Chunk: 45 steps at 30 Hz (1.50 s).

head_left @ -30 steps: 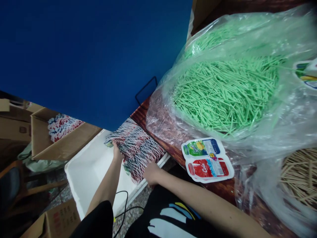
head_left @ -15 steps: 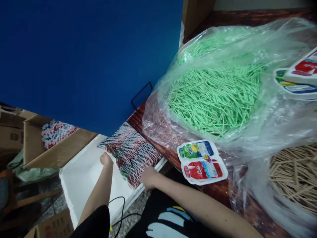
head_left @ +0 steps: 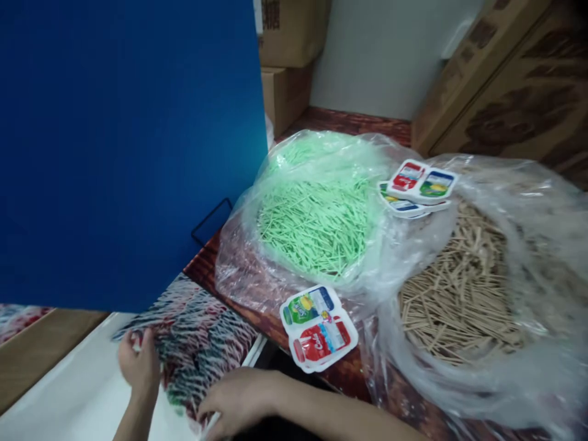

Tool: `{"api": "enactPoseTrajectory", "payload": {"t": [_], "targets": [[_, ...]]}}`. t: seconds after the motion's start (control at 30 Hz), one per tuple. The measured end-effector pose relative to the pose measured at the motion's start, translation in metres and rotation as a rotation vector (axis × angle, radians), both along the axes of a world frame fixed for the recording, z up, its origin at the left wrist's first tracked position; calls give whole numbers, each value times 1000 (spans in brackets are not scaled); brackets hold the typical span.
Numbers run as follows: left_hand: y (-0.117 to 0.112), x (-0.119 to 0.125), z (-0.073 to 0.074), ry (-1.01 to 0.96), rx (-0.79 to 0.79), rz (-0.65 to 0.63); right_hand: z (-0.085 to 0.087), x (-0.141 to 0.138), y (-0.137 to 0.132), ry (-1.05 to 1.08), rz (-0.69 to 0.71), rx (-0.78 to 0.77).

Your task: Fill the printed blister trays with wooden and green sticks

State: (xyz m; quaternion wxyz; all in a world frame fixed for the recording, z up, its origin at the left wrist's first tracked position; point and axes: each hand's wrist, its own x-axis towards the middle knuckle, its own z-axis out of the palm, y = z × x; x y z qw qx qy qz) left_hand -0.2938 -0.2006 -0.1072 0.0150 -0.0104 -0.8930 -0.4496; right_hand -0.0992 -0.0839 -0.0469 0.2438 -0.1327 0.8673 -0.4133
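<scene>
A stack of red, green and white striped packs (head_left: 197, 343) lies in a white foam tray (head_left: 68, 392) at the lower left. My left hand (head_left: 138, 364) presses against the stack's left edge, fingers curled on it. My right hand (head_left: 234, 401) lies at the stack's near right corner, fingers spread over its edge. A two-cup sealed pack (head_left: 318, 327) with green and red labels rests on the brown table (head_left: 340, 373) just right of my hands.
A clear bag of green sticks (head_left: 316, 223) and a clear bag of tan sticks (head_left: 463, 300) fill the table. More two-cup packs (head_left: 419, 187) sit between them. A blue panel (head_left: 119, 147) stands at left. Cardboard boxes (head_left: 289, 55) line the back.
The view has swung up and right, bringing the tan sticks and boxes into sight. My left hand moved from the stack's far edge to its left edge; my right hand stays at the near corner.
</scene>
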Motion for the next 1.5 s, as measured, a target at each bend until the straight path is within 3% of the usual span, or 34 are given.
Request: {"api": "enactPoseTrajectory", "payload": {"t": [0.07, 0.17, 0.27, 0.33, 0.43, 0.5, 0.6, 0.77, 0.83, 0.9, 1.0, 1.2, 1.37, 1.5], "targets": [[13, 26, 17, 83, -46, -167, 19, 22, 19, 23, -116, -99], [44, 70, 47, 252, 24, -544, 38, 57, 42, 15, -364, -202], [81, 112, 71, 226, 109, -748, 49, 85, 54, 9, -551, -306], [104, 136, 79, 168, 98, -934, 54, 98, 60, 12, -636, -331], [133, 164, 80, 138, 43, -1272, 64, 115, 72, 7, -731, -266], [147, 177, 76, 173, 0, -1382, 71, 125, 85, 12, -777, -202], [158, 188, 70, 256, -94, -1432, 81, 139, 113, 64, -883, -150], [161, 194, 61, 250, -205, -1385, 85, 142, 184, 169, -1203, 55], [163, 193, 58, 189, -203, -1351, 86, 134, 214, 196, -1262, 228], [166, 191, 57, 139, -195, -1324, 89, 124, 244, 182, -1296, 524], [170, 189, 58, 127, -168, -1289, 95, 103, 283, 154, -1347, 704], [173, 191, 58, 93, -75, -1287, 95, 52, 336, 28, -1280, 914], [175, 187, 54, 81, -89, -1345, 85, 19, 345, -110, -1168, 978], [175, 184, 60, 68, -147, -1373, 82, 18, 345, -188, -1131, 965]]}}
